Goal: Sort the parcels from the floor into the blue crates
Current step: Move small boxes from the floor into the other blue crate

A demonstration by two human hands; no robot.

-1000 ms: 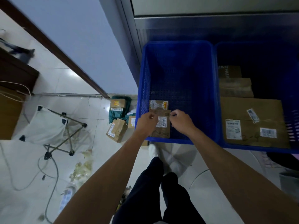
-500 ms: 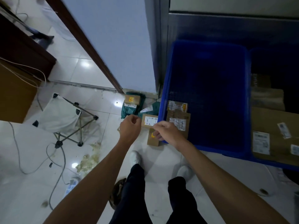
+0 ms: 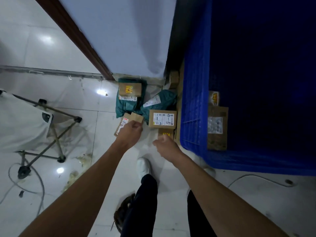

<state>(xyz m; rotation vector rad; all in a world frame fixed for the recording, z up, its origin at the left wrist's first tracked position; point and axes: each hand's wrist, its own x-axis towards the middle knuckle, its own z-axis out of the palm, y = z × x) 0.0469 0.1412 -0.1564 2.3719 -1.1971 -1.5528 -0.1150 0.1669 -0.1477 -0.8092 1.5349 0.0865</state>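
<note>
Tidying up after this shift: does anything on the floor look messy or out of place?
Yes. Pale scraps lie scattered on the tiles by the folding stool, and a loose cable loops across the floor there.

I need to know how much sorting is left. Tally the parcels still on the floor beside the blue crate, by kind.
Cardboard boxes: 5 – one on the green bag, one under the left hand, one marked 4-4, one by the right hand, one in the corner
Green mailer bags: 2 –
Total: 7, though more may lie hidden underneath.
</note>
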